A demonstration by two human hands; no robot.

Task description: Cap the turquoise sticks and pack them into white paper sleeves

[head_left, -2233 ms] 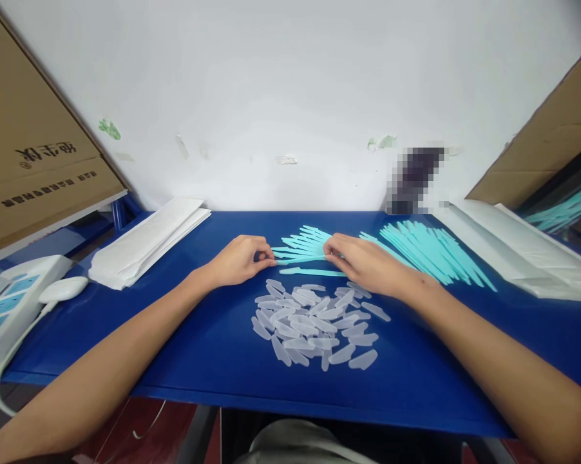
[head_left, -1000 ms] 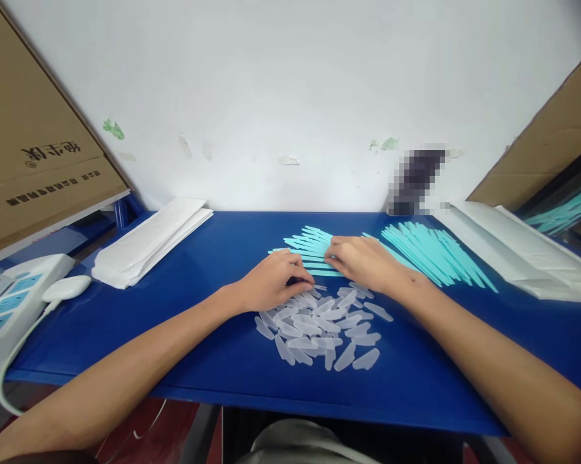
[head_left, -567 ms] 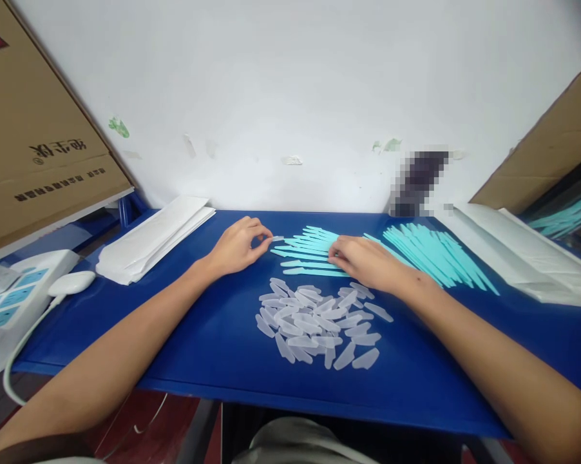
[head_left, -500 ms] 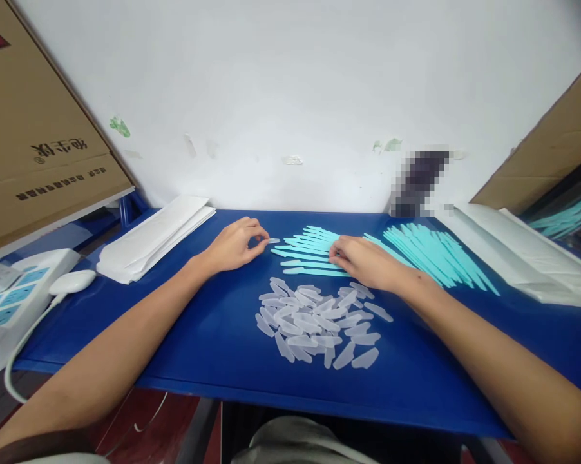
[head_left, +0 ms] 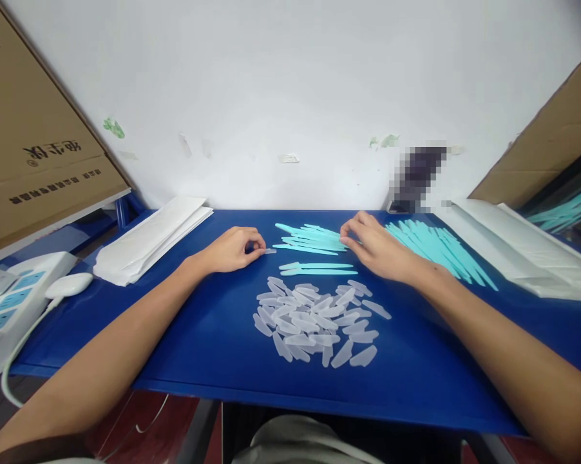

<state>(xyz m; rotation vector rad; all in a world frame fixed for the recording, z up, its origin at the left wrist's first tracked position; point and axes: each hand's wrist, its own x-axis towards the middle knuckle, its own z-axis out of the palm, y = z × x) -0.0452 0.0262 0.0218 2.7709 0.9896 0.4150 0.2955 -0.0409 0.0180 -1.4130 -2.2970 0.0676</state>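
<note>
My left hand [head_left: 235, 249] is closed in a pinch on a small clear blade cap [head_left: 270, 251], which pokes out past the fingertips. Across from it, my right hand [head_left: 372, 245] has thumb and forefinger pinched at the handle ends of a bunch of turquoise eyebrow razors [head_left: 310, 240]; the fingers partly hide the grip. Two more razors [head_left: 317, 271] lie side by side just in front of that bunch. Nearer to me spreads a loose heap of clear blade caps [head_left: 310, 319].
A larger pile of turquoise razors [head_left: 442, 251] lies behind my right wrist. White paper sleeves [head_left: 152, 241] are stacked at left, and white packaging [head_left: 522, 251] lies at right. A power strip [head_left: 22, 290] with a white plug sits left. Cardboard boxes [head_left: 44, 129] flank the blue table [head_left: 213, 348].
My right hand has moved slightly right and away from me. The razors under it have shifted into a tighter bunch, apart from two in front. My left hand still pinches the cap.
</note>
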